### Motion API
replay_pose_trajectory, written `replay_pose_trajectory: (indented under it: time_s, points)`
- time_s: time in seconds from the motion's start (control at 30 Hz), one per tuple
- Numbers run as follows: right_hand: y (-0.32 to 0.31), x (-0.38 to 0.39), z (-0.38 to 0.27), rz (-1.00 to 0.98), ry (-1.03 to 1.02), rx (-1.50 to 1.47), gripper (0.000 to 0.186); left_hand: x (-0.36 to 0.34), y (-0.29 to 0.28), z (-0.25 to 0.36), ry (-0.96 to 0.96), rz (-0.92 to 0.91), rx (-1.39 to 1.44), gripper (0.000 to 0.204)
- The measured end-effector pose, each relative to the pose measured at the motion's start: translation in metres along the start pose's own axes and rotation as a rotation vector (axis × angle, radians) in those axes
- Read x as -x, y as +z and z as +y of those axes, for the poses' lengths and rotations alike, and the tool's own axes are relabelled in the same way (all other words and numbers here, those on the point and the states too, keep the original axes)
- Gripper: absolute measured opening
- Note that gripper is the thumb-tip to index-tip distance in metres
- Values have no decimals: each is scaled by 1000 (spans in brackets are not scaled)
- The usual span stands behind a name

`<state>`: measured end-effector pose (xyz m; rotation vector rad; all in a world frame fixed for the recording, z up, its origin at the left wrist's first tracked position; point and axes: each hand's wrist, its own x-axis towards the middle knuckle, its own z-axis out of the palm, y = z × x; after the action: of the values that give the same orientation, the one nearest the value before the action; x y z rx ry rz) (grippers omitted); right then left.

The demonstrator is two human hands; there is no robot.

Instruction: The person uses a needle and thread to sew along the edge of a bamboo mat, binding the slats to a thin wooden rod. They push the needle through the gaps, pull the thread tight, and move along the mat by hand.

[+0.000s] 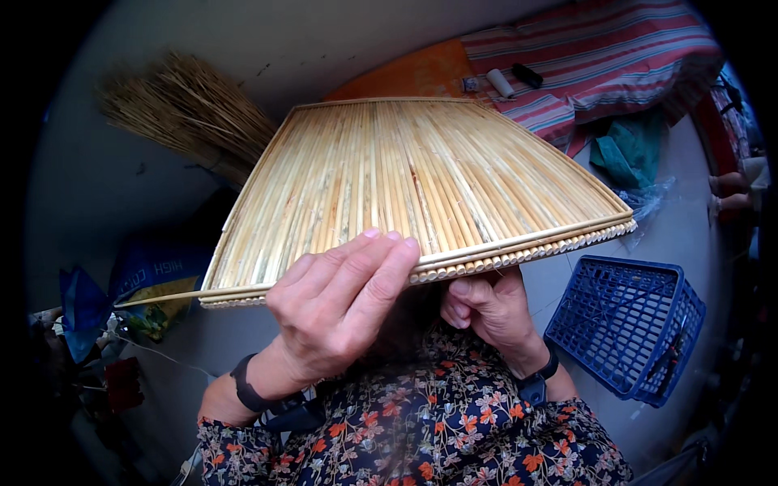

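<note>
A wide panel of pale reed stalks [381, 174], laid side by side, spreads out before me with its near edge toward my body. Thin strips run along its rim, and one loose strip [158, 299] juts out past the near left corner. My left hand [332, 304] grips the near edge, fingers lying on top and the thumb hidden. Just below that edge, right of centre, my right hand [490, 312] is closed with its thumb against curled fingers. Whatever it pinches, if anything, is too small or hidden to see.
A blue plastic basket [620, 324] stands on the floor at right. A bundle of dry stalks [190, 113] leans at the far left. Striped cloth [600, 61] covers a surface at the back, near green fabric [628, 154]. Blue bags [150, 267] lie at left.
</note>
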<state>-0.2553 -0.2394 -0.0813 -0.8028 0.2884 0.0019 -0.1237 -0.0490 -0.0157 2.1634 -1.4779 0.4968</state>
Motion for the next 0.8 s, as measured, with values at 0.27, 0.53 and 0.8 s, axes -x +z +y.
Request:
replay_pose_trajectory:
  time_s: [0.27,0.53,0.8]
  points:
    - [3,-6,5,56,-123,111,21,-3,3,-2,10,5,-2,34]
    - [-2,-7,20,-37,-110,-169,23,1,1,-1,19,-25,2,34]
    - [1,0,17,-58,-64,-205,25,3,5,-2,38,-12,50,36]
